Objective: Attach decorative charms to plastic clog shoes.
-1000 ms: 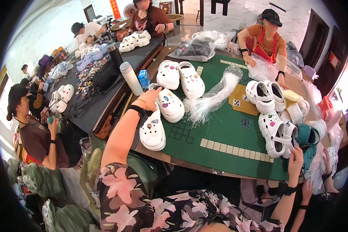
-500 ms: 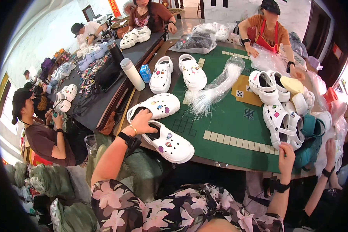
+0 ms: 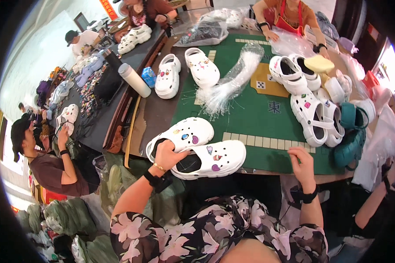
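My left hand (image 3: 165,155) grips a pair of white clogs by the heel ends, its thumb inside the nearer one. The farther white clog (image 3: 202,128) and the nearer white clog (image 3: 231,153) lie side by side, toes to the right, dotted with small colourful charms. Over the green mat's front edge, my right hand (image 3: 303,165) is empty, its fingers apart and slightly bent. The closest thing beyond it is a white clog with charms (image 3: 306,115), part of a cluster on the right.
Two more white clogs, a left one (image 3: 167,79) and a right one (image 3: 201,68), stand farther back. Beside them lie a bundle of clear plastic fasteners (image 3: 237,81) and a white bottle (image 3: 135,81). Teal clogs (image 3: 350,147) sit at the right edge. Co-workers occupy the far and left sides.
My left hand has shifted the pair of clogs right across the table and turned the toes more to the right. My right hand has come left, away from the clustered clogs.
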A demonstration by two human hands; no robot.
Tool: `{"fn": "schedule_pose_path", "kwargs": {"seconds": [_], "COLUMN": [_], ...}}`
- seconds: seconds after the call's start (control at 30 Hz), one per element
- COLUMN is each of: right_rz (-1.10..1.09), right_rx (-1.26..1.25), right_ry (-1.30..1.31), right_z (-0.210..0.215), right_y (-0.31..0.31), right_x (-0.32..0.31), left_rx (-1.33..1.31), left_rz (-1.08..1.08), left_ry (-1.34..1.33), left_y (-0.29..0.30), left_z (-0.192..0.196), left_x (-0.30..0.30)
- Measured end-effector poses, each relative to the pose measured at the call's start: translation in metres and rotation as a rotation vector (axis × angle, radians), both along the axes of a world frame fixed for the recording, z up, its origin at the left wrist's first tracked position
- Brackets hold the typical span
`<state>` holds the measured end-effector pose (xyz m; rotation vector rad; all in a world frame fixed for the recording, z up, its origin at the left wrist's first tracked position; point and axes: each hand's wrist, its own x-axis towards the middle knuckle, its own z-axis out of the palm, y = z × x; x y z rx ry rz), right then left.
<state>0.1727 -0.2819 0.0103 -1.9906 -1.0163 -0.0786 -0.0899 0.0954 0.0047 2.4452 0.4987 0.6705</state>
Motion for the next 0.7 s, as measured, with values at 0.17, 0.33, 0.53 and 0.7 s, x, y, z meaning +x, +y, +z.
{"fn": "schedule_pose_path", "kwargs": {"seconds": [0.17,0.33,0.53,0.7], "right_rz": [0.166,-0.002,-0.091,-0.065], "right_rx": [0.049,0.232,0.173,0.148], "right_ry": [0.383,0.466,0.56,0.607], "right_z": [-0.014,-0.023,-0.038,-0.032], "right_y": [0.021,0.06,0.044,0.045], "right_x": [-0.029,-0.014,-0.004,-0.015], "left_rx": [-0.324,-0.826,-0.059,-0.655], "left_rz": [0.191,-0.187,-0.094,-0.084], "left_ry": [-0.027,0.09,-0.025,0.138], "left_y": [-0.058,-0.097,-0.09,-0.09], "left_z": [0.023,0.04,0.043,-0.011], "left_x": [0.04,0.082,0.063,0.044]}}
